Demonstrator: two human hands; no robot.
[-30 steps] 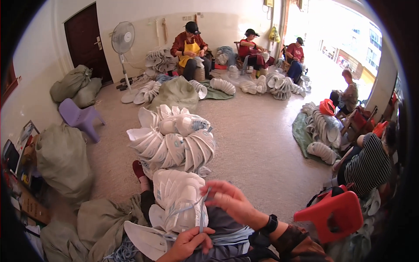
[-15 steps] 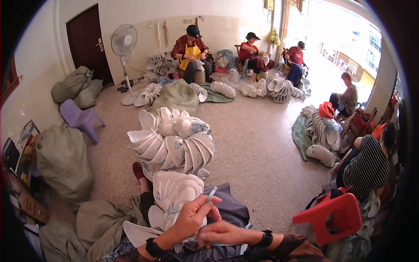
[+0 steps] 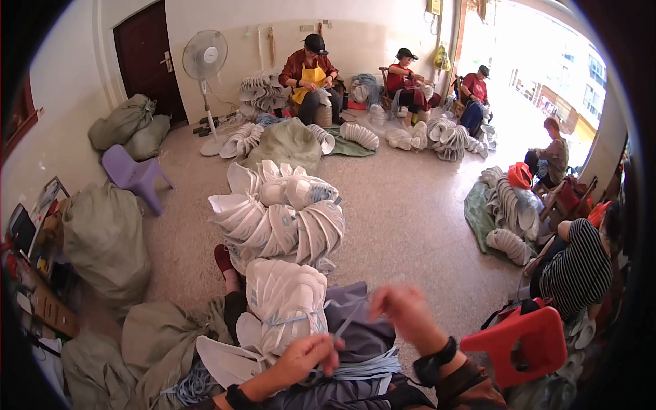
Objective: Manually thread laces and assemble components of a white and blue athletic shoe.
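A light blue shoelace (image 3: 350,318) runs slantwise between my hands. My left hand (image 3: 307,359) is closed, with the lace's lower end at its fingertips. Raised to its right, my right hand (image 3: 403,314) is blurred by motion; its fingers are bent together at the lace's upper end. Just beyond my left hand, a nested stack of white shoe uppers (image 3: 290,294) rests at my lap, with pale blue lace across the front one. A bundle of loose light blue laces (image 3: 365,367) lies on the dark cloth over my lap, below my right hand.
A large coiled pile of white uppers (image 3: 280,222) stands on the floor ahead. Green sacks (image 3: 106,242) and a purple chair (image 3: 130,174) are at left; a red plastic stool (image 3: 523,342) is at right. Several people sit working along the far wall and right side.
My right hand has moved up and to the right, stretching the lace out. My left hand has lowered toward my lap. The lace bundle on my lap has come into sight.
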